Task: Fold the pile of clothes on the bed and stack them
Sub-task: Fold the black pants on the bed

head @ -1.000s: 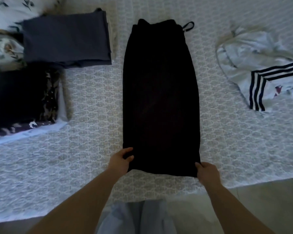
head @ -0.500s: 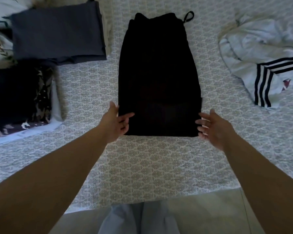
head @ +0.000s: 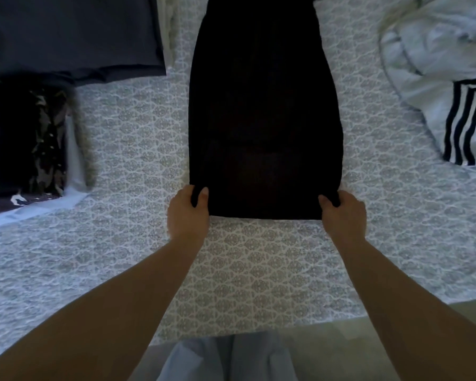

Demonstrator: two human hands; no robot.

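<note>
A long black garment (head: 264,105) lies flat in the middle of the patterned bed (head: 259,270), its near end doubled over. My left hand (head: 188,213) grips its near left corner, thumb on top of the cloth. My right hand (head: 342,211) grips the near right corner the same way. A folded dark grey garment (head: 72,34) lies at the far left. Below it sits a stack of folded dark and patterned clothes (head: 25,144). A crumpled white garment with dark stripes (head: 445,78) lies at the right.
The bed's near edge (head: 396,306) runs across the lower frame, with floor beyond it at the lower right. My light blue trousers (head: 226,358) show at the bottom centre. Bare bedspread lies between the black garment and the piles on either side.
The near end of the black garment was folded up and released with both hands open. Now both hands have closed on the corners of the new near edge.
</note>
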